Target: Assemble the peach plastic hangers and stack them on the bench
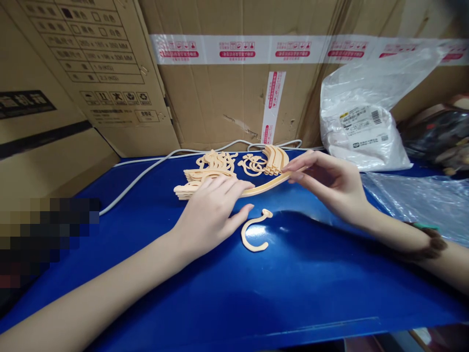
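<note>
Between the thumb and fingers of my right hand (330,181) is the right end of a long, curved cream plastic bar (269,186). The bar's left end runs under the fingers of my left hand (210,210), which lie stretched over it with the thumb spread apart; the fingertips are partly hidden. Beside that hand is a stack of flat cream plastic pieces (183,190). Just in front of the bar, a single cream plastic hook (247,237) with a round button-like end lies on the blue tabletop (293,288).
Loose hooks (252,165) and a bundle of curved bars (275,159) lie behind the hands, by a pile of hooks (218,159). A grey cable (137,188) crosses the back left. Cardboard boxes (220,102) wall the rear; a white plastic bag (362,127) stands right.
</note>
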Tool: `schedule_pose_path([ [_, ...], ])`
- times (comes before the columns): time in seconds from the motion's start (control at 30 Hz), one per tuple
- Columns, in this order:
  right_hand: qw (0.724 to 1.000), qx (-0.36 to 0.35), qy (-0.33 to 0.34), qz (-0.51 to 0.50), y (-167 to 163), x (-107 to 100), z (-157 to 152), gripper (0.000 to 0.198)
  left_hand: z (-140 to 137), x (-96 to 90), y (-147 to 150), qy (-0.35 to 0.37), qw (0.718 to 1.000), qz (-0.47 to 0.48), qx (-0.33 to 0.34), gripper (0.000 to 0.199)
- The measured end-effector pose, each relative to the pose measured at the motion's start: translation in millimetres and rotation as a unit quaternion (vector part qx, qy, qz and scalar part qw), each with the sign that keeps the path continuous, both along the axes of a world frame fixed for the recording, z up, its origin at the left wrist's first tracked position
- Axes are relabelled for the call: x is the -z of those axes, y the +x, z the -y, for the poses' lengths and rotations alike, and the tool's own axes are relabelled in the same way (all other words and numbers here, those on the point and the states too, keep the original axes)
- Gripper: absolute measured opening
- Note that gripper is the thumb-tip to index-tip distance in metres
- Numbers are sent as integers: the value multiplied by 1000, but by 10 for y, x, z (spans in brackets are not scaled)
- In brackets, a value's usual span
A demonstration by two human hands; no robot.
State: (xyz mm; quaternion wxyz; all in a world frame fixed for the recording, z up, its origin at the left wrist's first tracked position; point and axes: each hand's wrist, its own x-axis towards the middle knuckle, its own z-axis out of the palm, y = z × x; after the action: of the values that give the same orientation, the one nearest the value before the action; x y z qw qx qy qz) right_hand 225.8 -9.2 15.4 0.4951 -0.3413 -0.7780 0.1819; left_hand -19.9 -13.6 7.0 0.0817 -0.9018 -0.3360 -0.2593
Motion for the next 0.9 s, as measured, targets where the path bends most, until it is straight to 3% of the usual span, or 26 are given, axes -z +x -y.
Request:
schedule_pose_path([
  [0.13, 991, -27, -131, -27, 12, 24, -39, 16, -6, -1, -5, -21, 1000, -15, 1, 23],
  [0.3, 966, -88, -244, -17, -14, 74, -68, 23, 23, -11, 16, -38, 998, -21, 33, 24],
  [0.47, 940, -154, -304, 15, -68, 94, -25, 29, 54, 5, 37, -49, 997, -12, 60, 20],
  [0.6, 941, -146, -296, 68, -53, 54, -11, 31, 73, -17, 28, -137, 986, 87, 43, 21],
  [0.73, 946, -146, -276, 91, -10, 8, -14, 24, 62, -69, 36, -281, 929, 241, 26, 28],
  [0.9, 942, -154, -278, 104, 0, 4, 0, 25, -10, -89, 50, -414, 841, 348, -10, 35],
])
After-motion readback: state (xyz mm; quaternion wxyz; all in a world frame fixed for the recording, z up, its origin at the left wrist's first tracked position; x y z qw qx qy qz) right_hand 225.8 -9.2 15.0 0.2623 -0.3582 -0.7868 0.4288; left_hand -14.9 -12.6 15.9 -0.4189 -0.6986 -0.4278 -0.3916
